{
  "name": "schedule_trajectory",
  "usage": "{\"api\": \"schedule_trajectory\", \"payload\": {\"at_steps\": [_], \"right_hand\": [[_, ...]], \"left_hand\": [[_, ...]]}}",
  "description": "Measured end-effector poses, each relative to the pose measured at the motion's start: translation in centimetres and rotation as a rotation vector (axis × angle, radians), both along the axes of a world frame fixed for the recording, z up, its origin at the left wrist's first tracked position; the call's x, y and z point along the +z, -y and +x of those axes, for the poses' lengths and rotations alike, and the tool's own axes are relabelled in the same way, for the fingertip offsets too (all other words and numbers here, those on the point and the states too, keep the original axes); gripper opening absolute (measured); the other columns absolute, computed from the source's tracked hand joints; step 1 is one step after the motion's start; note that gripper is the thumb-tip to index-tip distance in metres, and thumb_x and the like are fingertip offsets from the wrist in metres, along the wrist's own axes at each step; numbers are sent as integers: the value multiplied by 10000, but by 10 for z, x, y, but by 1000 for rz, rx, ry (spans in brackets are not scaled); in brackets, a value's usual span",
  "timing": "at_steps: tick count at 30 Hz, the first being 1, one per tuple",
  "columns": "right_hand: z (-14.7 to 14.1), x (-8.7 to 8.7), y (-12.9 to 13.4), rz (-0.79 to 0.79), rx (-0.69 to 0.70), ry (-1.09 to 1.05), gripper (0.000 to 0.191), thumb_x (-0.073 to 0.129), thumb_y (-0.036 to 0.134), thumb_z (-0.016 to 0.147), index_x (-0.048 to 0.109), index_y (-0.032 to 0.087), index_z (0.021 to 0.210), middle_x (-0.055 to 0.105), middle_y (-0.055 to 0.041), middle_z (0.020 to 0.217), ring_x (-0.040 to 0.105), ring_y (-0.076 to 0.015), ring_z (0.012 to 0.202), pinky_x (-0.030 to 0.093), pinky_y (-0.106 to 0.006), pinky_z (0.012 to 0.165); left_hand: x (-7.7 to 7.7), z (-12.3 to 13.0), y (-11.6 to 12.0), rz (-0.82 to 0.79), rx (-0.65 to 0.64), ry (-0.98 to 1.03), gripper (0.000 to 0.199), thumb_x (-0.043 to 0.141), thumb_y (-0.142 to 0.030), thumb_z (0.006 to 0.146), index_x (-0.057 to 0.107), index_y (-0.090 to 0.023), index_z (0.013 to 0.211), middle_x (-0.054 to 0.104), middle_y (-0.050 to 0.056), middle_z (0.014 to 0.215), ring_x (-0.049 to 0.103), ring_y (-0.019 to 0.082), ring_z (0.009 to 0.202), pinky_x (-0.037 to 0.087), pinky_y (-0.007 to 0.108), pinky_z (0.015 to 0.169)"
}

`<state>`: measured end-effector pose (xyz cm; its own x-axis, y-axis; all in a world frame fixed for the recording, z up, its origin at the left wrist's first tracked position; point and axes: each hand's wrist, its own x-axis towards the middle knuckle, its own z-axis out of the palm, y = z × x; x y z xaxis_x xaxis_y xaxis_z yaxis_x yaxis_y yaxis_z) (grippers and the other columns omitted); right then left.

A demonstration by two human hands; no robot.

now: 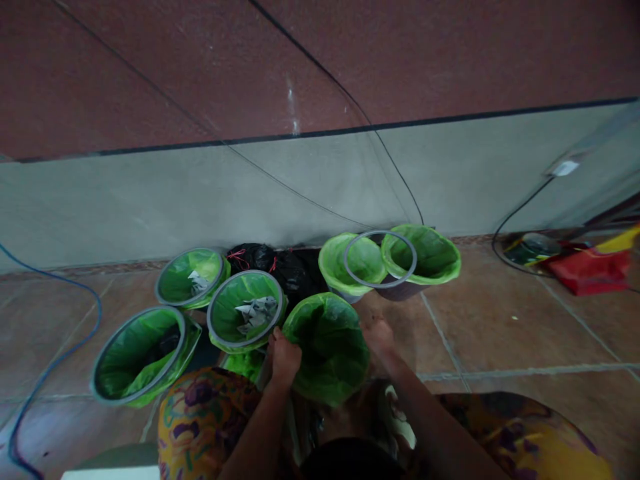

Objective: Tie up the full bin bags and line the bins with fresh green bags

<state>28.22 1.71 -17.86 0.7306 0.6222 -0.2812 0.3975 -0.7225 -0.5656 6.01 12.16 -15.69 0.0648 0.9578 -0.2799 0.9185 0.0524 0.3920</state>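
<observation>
Between my knees stands a waste bin lined with a light green bag [327,347], its mouth facing up toward me. My left hand [285,358] is closed on the left edge of this bin liner. At the right edge, my right hand [379,335] has its fingers curled against the liner's rim, pinching it. A loose grey ring [346,260] lies across the tops of two other lined bins just beyond. The liner's folded edge drapes over the rim of the bin, and no ring sits on it.
To the left are several lined bins with grey rings, including one with crumpled paper [257,313] and one with dark contents [137,353]. Black tied bags [293,273] lie by the wall. A blue hose [97,310] runs along the floor at left; a red item [590,270] lies at right.
</observation>
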Motion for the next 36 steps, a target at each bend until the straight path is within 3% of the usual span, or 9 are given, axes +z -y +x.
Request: {"api": "schedule_trajectory", "payload": {"at_steps": [3, 6, 10, 15, 19, 23, 29, 33, 36], "right_hand": [[7, 12, -38, 14, 109, 116, 494, 504, 311, 886, 513, 85, 1326, 667, -170, 1158, 627, -244, 1088, 455, -315, 946], [9, 13, -70, 39, 194, 130, 446, 482, 315, 903, 545, 108, 1293, 660, -137, 1199, 609, -225, 1114, 430, -285, 969], [8, 0, -91, -70, 376, 126, 327, 483, 306, 914, 621, 163, 1173, 692, -101, 1125, 636, -209, 1028, 448, -268, 886], [6, -16, -90, -243, 526, 164, 238, 477, 218, 908, 628, 156, 1081, 710, -111, 986, 657, -213, 942, 454, -285, 816], [3, -21, -83, -353, 512, 237, 342, 374, 103, 905, 565, 138, 1186, 699, -143, 956, 669, -229, 910, 470, -313, 771], [-1, -21, -75, -429, 463, 309, 502, 353, 70, 885, 415, 134, 1378, 677, -163, 963, 672, -251, 856, 482, -353, 734], [-9, 5, -58, -345, 404, 529, 650, 452, 165, 869, 268, 131, 1492, 558, -221, 1254, 515, -339, 1131, 405, -469, 917], [-30, 27, -49, -180, 467, 531, 628, 490, 280, 880, 320, 143, 1469, 461, -194, 1390, 455, -326, 1182, 370, -461, 977], [-47, 21, -46, -188, 581, 409, 469, 395, 206, 911, 460, 181, 1375, 537, -153, 1301, 525, -268, 1094, 415, -380, 923]], "left_hand": [[18, 30, -13, 232, -193, -15, 542, 536, -250, 842, 437, -69, 1344, 548, 216, 1307, 535, 305, 1208, 418, 371, 992], [21, 62, -39, 281, -370, 1, 475, 465, -296, 908, 470, -86, 1334, 581, 178, 1292, 524, 271, 1224, 375, 348, 1041], [1, 82, -73, 82, -576, -105, 352, 476, -309, 918, 584, -133, 1203, 653, 158, 1178, 592, 254, 1129, 416, 331, 981], [-25, 76, -91, -99, -639, -211, 234, 543, -242, 881, 617, -166, 1090, 691, 148, 1035, 649, 257, 1015, 459, 327, 894], [-35, 71, -89, -84, -649, -259, 283, 435, -137, 903, 578, -157, 1146, 671, 154, 1015, 655, 262, 982, 476, 346, 862], [-40, 67, -83, 44, -672, -317, 486, 258, -69, 911, 460, -157, 1344, 621, 172, 1068, 642, 265, 969, 501, 355, 811], [-24, 60, -75, 191, -682, -333, 652, 326, -62, 881, 249, -232, 1505, 464, 195, 1371, 523, 299, 1167, 453, 428, 946], [-10, 63, -49, 322, -700, -276, 655, 459, -143, 857, 284, -150, 1488, 347, 176, 1495, 356, 322, 1338, 340, 463, 1079], [-17, 62, -22, 305, -834, -228, 550, 426, -169, 880, 396, -131, 1428, 372, 159, 1493, 334, 312, 1360, 309, 466, 1106]]}}
